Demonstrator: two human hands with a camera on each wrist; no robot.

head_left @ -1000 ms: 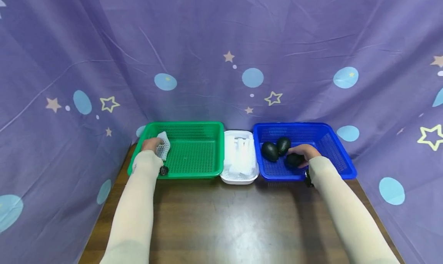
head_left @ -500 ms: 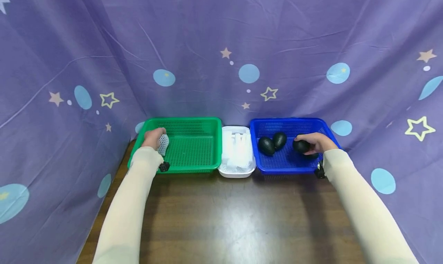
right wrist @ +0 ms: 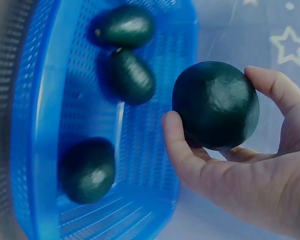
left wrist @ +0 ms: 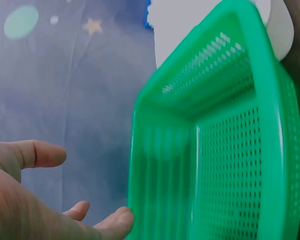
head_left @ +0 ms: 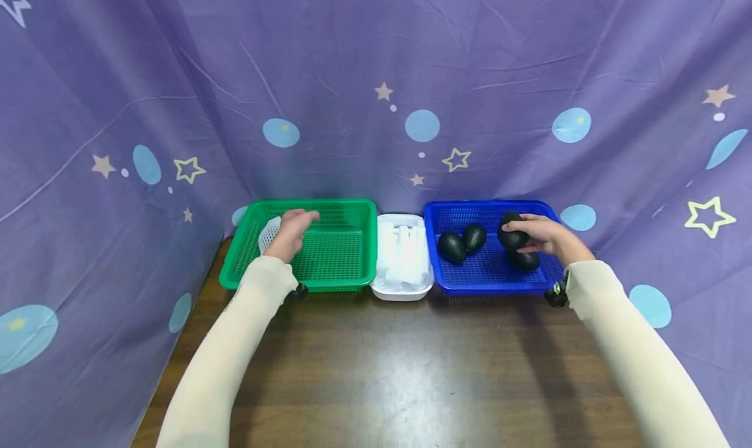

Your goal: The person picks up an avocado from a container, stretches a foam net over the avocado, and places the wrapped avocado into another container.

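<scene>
So the glossy, dark green, rounded avocado-looking fruit (right wrist: 215, 105) was held up over the blue perforated plastic basket (head_left: 487, 289), and in the head view its lower edge was overlapped with another dark green oval fruit (head_left: 524, 261) below. It was pinched from opposite sides by the right hand (head_left: 546, 234), fingers spread about as wide as the fruit. Its long axis couldn't really be made out. Two more dark green oval fruits (head_left: 452, 247) were seen farther left in there. Big thing: the held fruit was well apart from the left hand (head_left: 290, 232), separated by the small white plastic basket (head_left: 402, 296). Nothing was gripped by that hand, its fingers loosely parted by the green perforated plastic basket (head_left: 341, 285), with a white mesh sleeve (head_left: 269, 232) partly hidden just beside it.
</scene>
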